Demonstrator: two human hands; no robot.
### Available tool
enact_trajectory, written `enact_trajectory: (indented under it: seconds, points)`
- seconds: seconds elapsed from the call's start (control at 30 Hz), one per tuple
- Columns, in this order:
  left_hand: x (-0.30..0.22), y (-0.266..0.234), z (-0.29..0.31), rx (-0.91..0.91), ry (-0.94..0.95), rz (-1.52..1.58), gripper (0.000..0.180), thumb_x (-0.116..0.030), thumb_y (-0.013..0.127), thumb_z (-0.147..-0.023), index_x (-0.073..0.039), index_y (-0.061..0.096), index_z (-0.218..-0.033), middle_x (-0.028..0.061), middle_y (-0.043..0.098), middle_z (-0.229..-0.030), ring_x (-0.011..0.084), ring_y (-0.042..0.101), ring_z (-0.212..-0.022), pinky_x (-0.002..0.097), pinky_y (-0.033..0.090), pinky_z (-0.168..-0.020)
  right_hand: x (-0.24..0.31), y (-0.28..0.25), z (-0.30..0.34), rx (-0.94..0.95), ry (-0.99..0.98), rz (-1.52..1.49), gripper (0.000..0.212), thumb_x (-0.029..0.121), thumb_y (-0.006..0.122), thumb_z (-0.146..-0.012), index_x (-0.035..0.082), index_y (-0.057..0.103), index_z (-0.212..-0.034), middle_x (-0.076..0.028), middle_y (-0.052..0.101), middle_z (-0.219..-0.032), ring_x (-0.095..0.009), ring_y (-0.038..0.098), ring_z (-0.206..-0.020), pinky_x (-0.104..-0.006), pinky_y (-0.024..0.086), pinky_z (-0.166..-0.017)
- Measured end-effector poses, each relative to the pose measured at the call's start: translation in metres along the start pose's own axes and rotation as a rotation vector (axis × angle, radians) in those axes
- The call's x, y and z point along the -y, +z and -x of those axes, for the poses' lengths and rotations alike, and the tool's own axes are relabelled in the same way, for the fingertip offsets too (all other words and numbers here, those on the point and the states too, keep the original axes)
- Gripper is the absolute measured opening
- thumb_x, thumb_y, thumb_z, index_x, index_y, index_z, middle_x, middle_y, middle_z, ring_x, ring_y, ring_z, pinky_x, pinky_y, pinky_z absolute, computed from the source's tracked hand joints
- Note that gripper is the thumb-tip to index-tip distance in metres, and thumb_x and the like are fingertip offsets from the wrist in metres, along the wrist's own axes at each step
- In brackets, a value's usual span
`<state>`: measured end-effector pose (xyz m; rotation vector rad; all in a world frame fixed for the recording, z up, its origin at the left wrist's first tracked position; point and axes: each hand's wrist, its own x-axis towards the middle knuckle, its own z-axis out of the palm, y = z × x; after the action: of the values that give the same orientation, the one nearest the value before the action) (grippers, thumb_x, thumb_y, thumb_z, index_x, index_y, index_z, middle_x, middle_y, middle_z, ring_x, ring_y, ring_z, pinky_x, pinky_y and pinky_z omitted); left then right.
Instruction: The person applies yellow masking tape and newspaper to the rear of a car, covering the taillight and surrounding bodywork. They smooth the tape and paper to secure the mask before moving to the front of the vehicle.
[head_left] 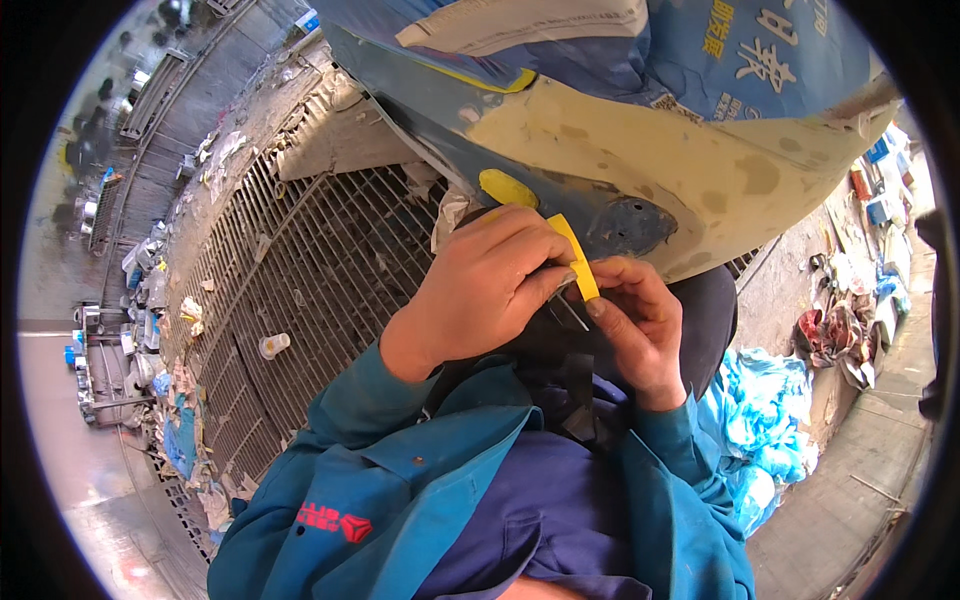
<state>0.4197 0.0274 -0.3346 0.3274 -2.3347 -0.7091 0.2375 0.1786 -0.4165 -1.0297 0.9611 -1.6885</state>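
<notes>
A short, flat yellow strip is stretched between my two hands in front of me. My left hand pinches one side of it between thumb and fingers. My right hand grips its lower end with thumb and forefinger. Just beneath the fingers shows a thin, light straight edge; what it belongs to is hidden. Right beyond the hands is a large curved panel, like a vehicle bumper, blue-grey with a broad cream-coloured area and dark spots. On it, close to my left knuckles, sits a yellow oval patch.
Blue printed sheeting covers the panel's far side. Metal floor grating lies to the left, with a small translucent cup on it. Crumpled light-blue plastic is at my right, and a dark red rag heap lies farther right.
</notes>
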Motion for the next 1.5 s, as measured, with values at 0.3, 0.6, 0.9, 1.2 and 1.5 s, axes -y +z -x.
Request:
enact_trajectory:
  seconds: [0.3, 0.6, 0.9, 1.2, 1.5]
  points:
    - [-0.002, 0.008, -0.004, 0.121, -0.016, -0.017, 0.022, 0.003, 0.088, -0.085, -0.001, 0.076, -0.103, 0.0119, 0.073, -0.1, 0.0344, 0.072, -0.092, 0.0437, 0.058, -0.08, -0.006, -0.012, 0.011, 0.001, 0.066, -0.055, 0.035, -0.008, 0.069, -0.111, -0.005, 0.066, -0.146, -0.013, 0.077, -0.132, -0.019, 0.074, -0.124, -0.0339, 0.057, -0.112]
    - [-0.001, 0.012, -0.006, 0.168, 0.029, -0.042, 0.026, 0.002, 0.088, -0.086, -0.003, 0.07, -0.105, 0.013, 0.067, -0.098, 0.0376, 0.068, -0.092, 0.0468, 0.056, -0.081, -0.004, -0.015, 0.012, 0.003, 0.087, -0.059, 0.036, -0.007, 0.071, -0.11, -0.007, 0.066, -0.145, -0.016, 0.079, -0.131, -0.022, 0.077, -0.122, -0.0366, 0.058, -0.113]
    - [0.001, 0.006, -0.007, 0.168, 0.039, -0.034, 0.027, 0.0, 0.09, -0.087, -0.002, 0.073, -0.108, 0.0124, 0.071, -0.105, 0.0365, 0.069, -0.095, 0.0454, 0.058, -0.083, -0.007, -0.016, 0.01, 0.0, 0.086, -0.148, 0.038, -0.004, 0.073, -0.108, -0.006, 0.067, -0.146, -0.016, 0.08, -0.13, -0.023, 0.077, -0.12, -0.0368, 0.059, -0.112]
    - [0.007, -0.001, -0.011, 0.184, 0.149, -0.14, 0.026, -0.002, 0.091, -0.086, -0.003, 0.072, -0.104, 0.0122, 0.07, -0.103, 0.0353, 0.068, -0.095, 0.0452, 0.057, -0.084, -0.004, -0.018, 0.009, 0.025, 0.108, -0.143, 0.037, -0.006, 0.071, -0.107, -0.007, 0.069, -0.144, -0.015, 0.08, -0.128, -0.021, 0.077, -0.118, -0.0356, 0.059, -0.11]
    - [0.014, -0.004, -0.01, 0.3, 0.182, -0.117, 0.018, -0.008, 0.083, -0.093, -0.004, 0.067, -0.102, 0.0126, 0.063, -0.101, 0.0383, 0.065, -0.099, 0.0487, 0.055, -0.091, -0.005, -0.019, 0.01, 0.048, 0.14, -0.126, 0.036, -0.006, 0.071, -0.106, -0.007, 0.07, -0.142, -0.015, 0.079, -0.126, -0.021, 0.076, -0.116, -0.0351, 0.059, -0.109]
